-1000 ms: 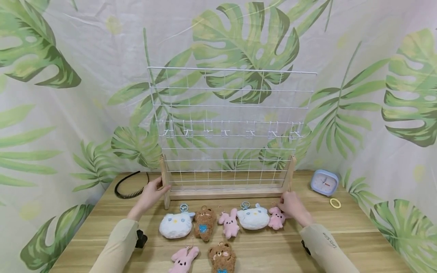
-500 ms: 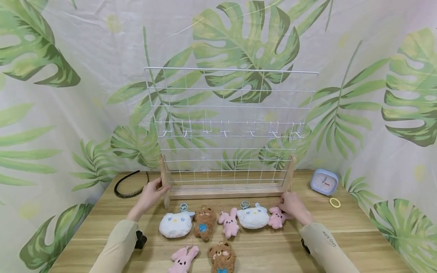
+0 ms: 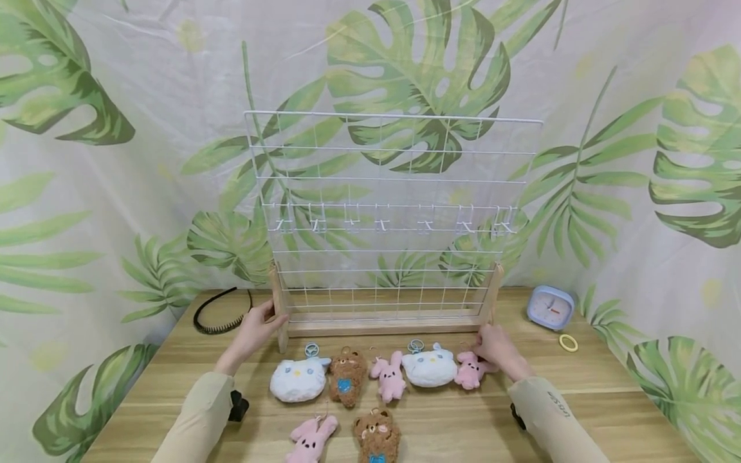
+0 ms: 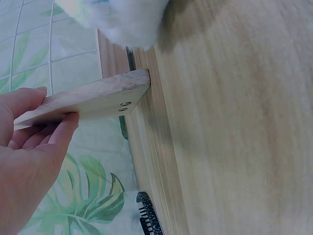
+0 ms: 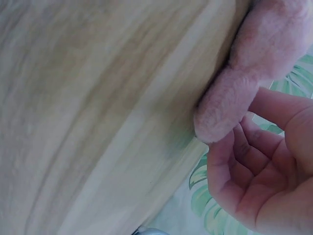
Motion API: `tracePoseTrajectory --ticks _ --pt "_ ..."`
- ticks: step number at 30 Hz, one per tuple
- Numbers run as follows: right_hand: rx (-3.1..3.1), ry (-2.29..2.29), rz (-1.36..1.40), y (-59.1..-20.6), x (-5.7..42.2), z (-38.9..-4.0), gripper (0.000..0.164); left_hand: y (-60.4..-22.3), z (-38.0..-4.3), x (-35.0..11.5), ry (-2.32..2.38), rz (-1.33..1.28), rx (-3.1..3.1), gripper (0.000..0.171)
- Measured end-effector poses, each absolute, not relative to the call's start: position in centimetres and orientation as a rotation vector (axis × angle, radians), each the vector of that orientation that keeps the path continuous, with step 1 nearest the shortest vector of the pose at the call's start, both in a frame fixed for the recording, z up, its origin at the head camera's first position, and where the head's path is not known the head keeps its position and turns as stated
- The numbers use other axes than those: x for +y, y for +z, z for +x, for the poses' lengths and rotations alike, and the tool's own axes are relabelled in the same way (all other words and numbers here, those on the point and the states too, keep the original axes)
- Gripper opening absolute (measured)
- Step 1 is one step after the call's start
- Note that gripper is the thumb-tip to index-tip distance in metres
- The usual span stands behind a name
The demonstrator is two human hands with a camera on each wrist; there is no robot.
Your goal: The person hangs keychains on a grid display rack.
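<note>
A white wire grid stand (image 3: 382, 251) on wooden legs stands at the back of the table. My left hand (image 3: 260, 328) pinches its left leg (image 4: 98, 95), thumb on one face and fingers on the other. My right hand (image 3: 498, 350) grips the front foot of the right leg with curled fingers; a pink plush rabbit keychain (image 5: 225, 105) hides the fingertips in the right wrist view. That rabbit lies right by the hand. Beside it lie a white plush keychain (image 3: 431, 368), another pink rabbit (image 3: 390, 379), a brown bear (image 3: 347, 381) and a second white plush (image 3: 298, 381).
Several white hooks (image 3: 382, 222) hang in a row on the grid. Nearer me lie a pink rabbit (image 3: 309, 440) and a brown bear (image 3: 377, 436). A black headband (image 3: 220, 329) is at the back left; a blue clock (image 3: 550, 307) and yellow ring (image 3: 568, 343) are at the right.
The grid's top edge spans slightly wider in the head view than a second ago. Both hands have stayed at the stand's legs, and the plush keychains have not visibly moved.
</note>
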State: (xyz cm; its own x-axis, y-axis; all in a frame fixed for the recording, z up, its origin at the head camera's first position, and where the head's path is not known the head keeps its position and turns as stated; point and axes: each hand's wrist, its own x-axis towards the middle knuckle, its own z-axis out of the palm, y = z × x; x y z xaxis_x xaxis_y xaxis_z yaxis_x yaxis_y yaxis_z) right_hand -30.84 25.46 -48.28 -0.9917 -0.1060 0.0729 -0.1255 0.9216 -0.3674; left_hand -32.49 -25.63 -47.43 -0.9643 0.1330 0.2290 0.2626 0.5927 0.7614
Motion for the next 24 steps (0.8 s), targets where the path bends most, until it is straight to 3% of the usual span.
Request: tracePoseTrajectory --ticks 7,24 --pt "-3.104 0.601 0.118 -48.0 25.2 -31.1 0.025 -47.5 -32.5 -25.7 -1.317 -0.34 -2.666 0.047" --pt "-2.983 0.699 0.276 -46.9 25.6 -30.2 0.014 -47.4 -32.4 -25.8 -1.321 -0.368 -2.659 0.05"
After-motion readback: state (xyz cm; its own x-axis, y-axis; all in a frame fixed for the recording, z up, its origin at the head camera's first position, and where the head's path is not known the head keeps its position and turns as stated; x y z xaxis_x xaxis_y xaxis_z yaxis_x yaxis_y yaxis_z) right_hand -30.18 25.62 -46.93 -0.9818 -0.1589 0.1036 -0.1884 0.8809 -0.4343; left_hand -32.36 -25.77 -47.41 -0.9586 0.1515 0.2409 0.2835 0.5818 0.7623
